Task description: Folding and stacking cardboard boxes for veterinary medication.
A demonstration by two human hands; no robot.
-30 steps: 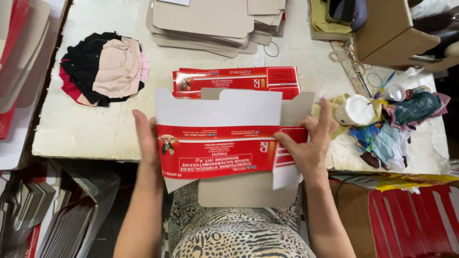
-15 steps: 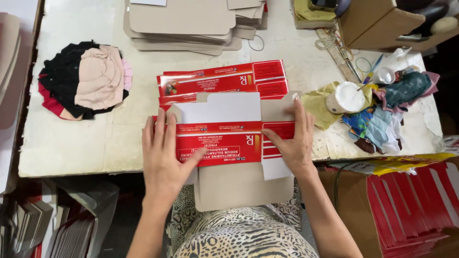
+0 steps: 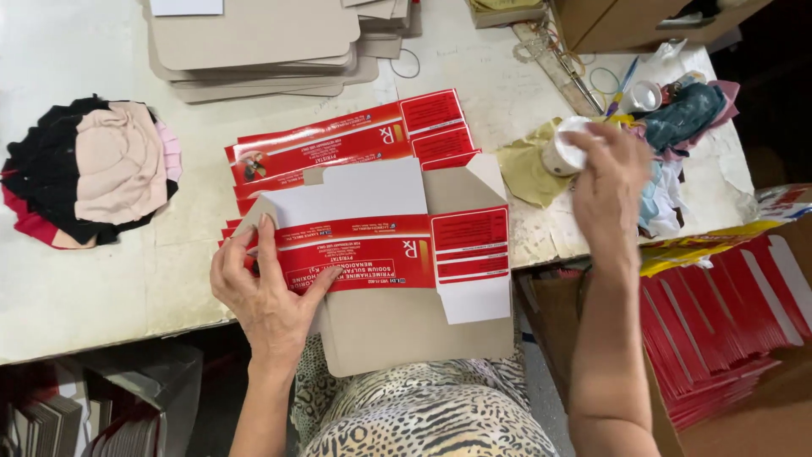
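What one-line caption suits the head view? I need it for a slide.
Left hand pins a red-and-white carton blank at the table edge; right hand reaches over a small white pot.

White table (image 3: 101, 288), worn and marked. Stack of plain grey-brown card sheets (image 3: 254, 42) at the far edge. Pile of round fabric pieces (image 3: 93, 169) far left: black, beige, pink, red underneath. Yellow-green cloth (image 3: 524, 165) lying crumpled right of centre. Heap of rags (image 3: 685, 127), teal, pink and pale blue, near the right corner. Rubber band (image 3: 406, 63) loose on the top. Brown cardboard box (image 3: 643, 21) at upper right. Stack of flat red cartons (image 3: 719, 330) standing on edge, lower right. Grey card sheets (image 3: 51, 423) stored below left.
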